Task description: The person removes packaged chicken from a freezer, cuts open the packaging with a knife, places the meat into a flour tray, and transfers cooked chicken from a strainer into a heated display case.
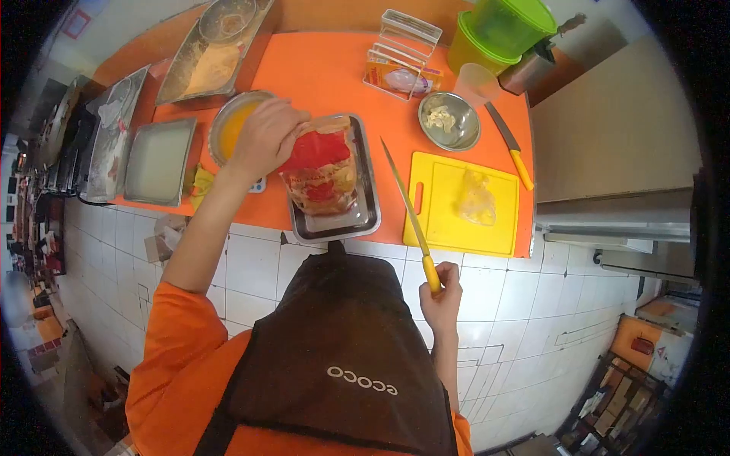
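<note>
My left hand (268, 140) is closed on the upper left corner of a brown and red printed bag (323, 171), which rests in a metal tray (369, 201). In my right hand (442, 296) is a long knife (411, 213), held by its yellow handle with the blade pointing up and away over the orange table. Right of the blade lies a yellow cutting board (441, 228) with a crumpled clear plastic bag (477, 199) on it. Beyond the board stands a steel bowl (449, 121) with pale pieces inside.
A second knife (508, 137) lies at the table's right side. A bowl of orange-yellow liquid (234, 128), a tray of whitish liquid (160, 161) and a deep tray of flour-like powder (214, 70) stand left. A wire rack (403, 53) and green-lidded tubs (513, 30) stand behind.
</note>
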Motion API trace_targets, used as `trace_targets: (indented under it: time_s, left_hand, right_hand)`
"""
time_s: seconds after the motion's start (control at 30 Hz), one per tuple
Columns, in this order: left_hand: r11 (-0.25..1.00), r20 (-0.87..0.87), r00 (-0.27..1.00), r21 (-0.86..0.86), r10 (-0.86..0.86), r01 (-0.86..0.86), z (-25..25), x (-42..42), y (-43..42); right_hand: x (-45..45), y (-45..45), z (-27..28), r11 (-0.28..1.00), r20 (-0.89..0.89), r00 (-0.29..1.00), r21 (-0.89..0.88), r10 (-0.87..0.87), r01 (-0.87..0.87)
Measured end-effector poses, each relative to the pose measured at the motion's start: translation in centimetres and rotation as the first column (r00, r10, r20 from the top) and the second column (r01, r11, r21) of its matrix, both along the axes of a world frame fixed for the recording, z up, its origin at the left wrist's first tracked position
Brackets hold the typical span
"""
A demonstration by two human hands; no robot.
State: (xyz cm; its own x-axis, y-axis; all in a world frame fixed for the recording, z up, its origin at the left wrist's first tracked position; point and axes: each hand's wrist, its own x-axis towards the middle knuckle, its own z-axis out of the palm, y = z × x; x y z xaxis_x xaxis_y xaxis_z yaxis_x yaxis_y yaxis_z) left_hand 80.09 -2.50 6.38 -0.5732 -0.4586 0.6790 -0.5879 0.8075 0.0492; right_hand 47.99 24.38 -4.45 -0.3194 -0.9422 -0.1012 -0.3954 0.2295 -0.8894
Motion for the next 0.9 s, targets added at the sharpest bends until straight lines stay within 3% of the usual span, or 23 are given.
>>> trace_targets:
  time_s: [0.37, 0.47, 0.6, 0.7, 0.8, 0.9]
  left_hand:
    - [0.988, 0.0, 0.995, 0.12, 0.1, -0.099, 2.0, -0.5, 2.2]
    - [0.961, -0.064, 0.981, 0.223, 0.184, -0.165, 1.2, -0.7, 2.0]
    - [0.919, -0.083, 0.956, 0.309, 0.282, -0.245, 1.5, -1.4, 2.1]
    - [0.842, 0.022, 0.956, 0.467, 0.294, -0.27, 2.6, -1.7, 2.7]
    - [0.816, -0.114, 0.959, 0.556, 0.26, -0.155, 2.4, -1.7, 3.0]
    - [0.862, -0.289, 0.929, 0.503, 0.231, -0.058, 1.8, -0.7, 4.0]
  right_hand:
    - [-0.9, 1.3, 0.9, 0.996, 0.03, 0.996, 0.022, 0.08, -0.081]
    - [-0.7, 1.0, 2.0, 0.98, -0.056, 0.981, 0.077, 0.185, -0.181]
    - [1.0, 0.4, 2.6, 0.963, -0.216, 0.946, -0.067, 0.242, -0.262]
    - [1.9, 0.1, 2.1, 0.957, -0.231, 0.939, -0.079, 0.254, -0.278]
    - [2.4, -0.4, 1.9, 0.961, -0.196, 0.95, -0.086, 0.243, -0.264]
    - [2.7, -0.8, 1.7, 0.963, -0.211, 0.947, -0.068, 0.243, -0.262]
